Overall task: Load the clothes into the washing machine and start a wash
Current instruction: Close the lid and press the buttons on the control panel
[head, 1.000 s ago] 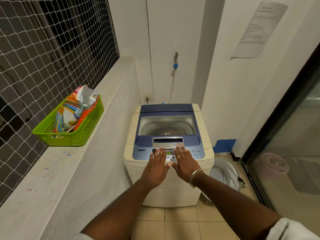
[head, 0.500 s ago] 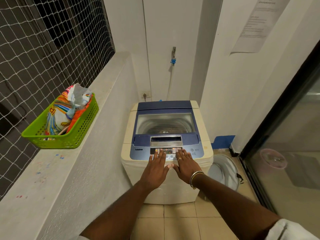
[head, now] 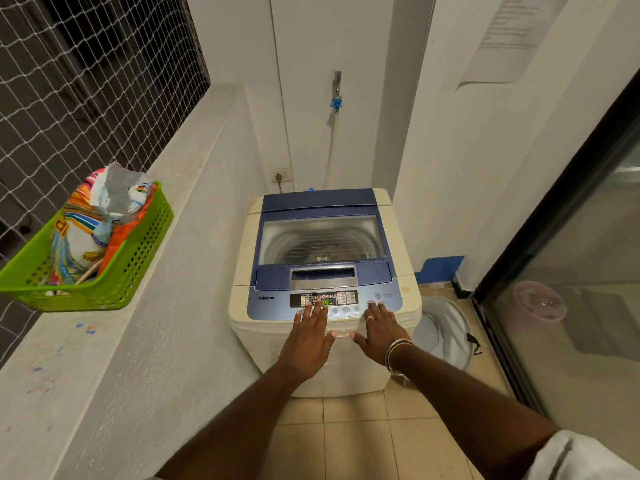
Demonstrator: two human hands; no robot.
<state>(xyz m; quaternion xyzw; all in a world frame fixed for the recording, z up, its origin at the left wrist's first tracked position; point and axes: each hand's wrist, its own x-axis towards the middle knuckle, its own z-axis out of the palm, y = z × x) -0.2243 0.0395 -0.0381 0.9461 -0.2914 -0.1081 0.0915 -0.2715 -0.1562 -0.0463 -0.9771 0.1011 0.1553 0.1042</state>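
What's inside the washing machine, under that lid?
The lid is shut. Through its window the ribbed drum wall shows, plus a dim brownish patch low down, perhaps clothes. The drum's bottom is hidden.

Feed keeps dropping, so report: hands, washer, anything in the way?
Left hand and right hand open, fingers on the control panel. Washing machine lid shut, display lit. Nothing in the way; green basket off on the ledge.

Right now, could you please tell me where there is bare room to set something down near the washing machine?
The ledge is bare beyond the green basket towards the back wall. The shut lid is free behind the control panel, which the left hand and right hand crowd. A pale hamper fills the floor by the glass door.
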